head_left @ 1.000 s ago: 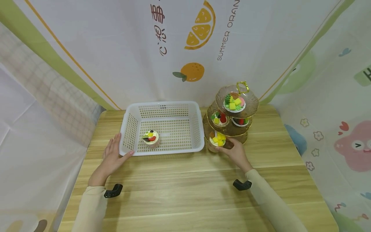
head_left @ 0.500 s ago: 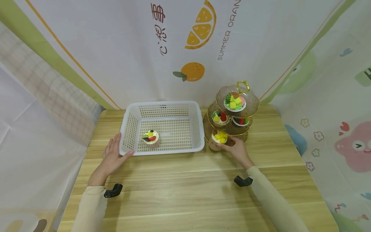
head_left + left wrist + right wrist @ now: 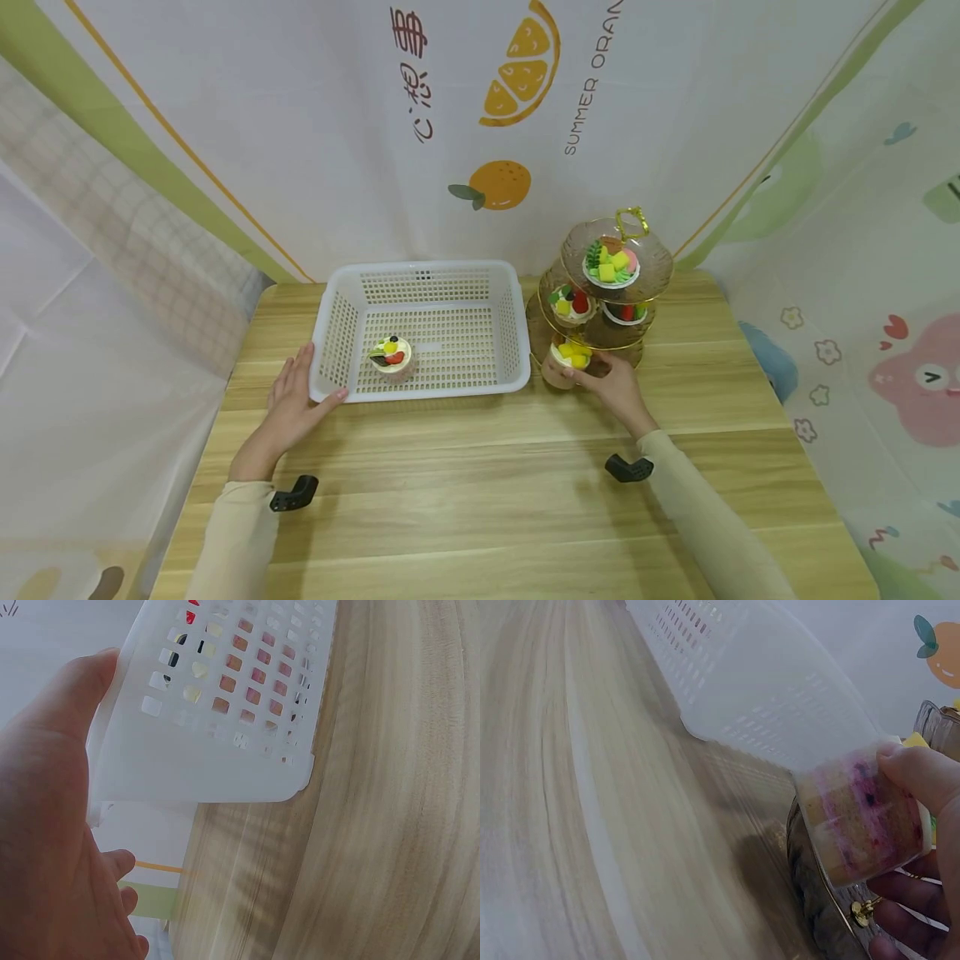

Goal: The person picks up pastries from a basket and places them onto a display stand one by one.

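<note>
fingers round cake cup on tiered stand bottom plate

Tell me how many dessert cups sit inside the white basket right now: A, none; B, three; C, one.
C: the head view shows a single dessert cup inside the white basket; the other cups are at the tiered stand, one of them gripped by the right hand.

my left hand rests at the near left corner of the basket on the table — one cake cup sits inside it. right of the basket stands the tiered stand; my right hand holds another cup at its lowest tier, just beside the basket.
</note>
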Tool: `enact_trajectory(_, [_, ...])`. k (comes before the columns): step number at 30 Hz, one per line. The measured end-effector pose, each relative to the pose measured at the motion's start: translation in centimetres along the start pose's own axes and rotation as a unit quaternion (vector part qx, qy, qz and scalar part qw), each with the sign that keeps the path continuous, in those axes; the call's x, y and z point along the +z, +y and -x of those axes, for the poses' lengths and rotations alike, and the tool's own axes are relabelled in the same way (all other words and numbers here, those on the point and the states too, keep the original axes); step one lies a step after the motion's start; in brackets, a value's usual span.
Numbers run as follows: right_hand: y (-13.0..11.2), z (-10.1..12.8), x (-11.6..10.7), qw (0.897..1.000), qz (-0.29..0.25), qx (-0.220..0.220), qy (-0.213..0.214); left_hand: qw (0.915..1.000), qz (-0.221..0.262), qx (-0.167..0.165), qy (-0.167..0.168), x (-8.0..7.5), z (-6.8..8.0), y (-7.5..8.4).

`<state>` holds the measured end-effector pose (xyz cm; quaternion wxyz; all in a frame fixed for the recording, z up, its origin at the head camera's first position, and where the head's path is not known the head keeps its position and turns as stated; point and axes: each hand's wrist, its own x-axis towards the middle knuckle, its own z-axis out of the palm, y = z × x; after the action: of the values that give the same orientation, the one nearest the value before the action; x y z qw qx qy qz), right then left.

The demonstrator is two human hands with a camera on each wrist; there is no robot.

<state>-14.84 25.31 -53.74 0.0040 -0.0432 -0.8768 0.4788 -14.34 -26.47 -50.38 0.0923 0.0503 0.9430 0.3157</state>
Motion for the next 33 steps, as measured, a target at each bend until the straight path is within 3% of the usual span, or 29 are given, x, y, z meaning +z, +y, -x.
enact_trajectory(12, [0.1, -0.3, 0.6, 0.999, 0.014, 0.004, 0.046, 1.0, -0.006, -0.001, 0.005, 0.1, 0.1, 0.0])
enact_trajectory(21, [-0.2, -0.5, 0.7, 0.998, 0.012, 0.02, 0.052, 1.0, -0.004, 0.002, 0.005, 0.1, 0.0, -0.1])
enact_trajectory(33, [-0.1, -1.3, 1.2, 0.994, 0.011, 0.004, 0.105, 1.0, -0.002, 0.002, 0.005, 0.1, 0.0, -0.2])
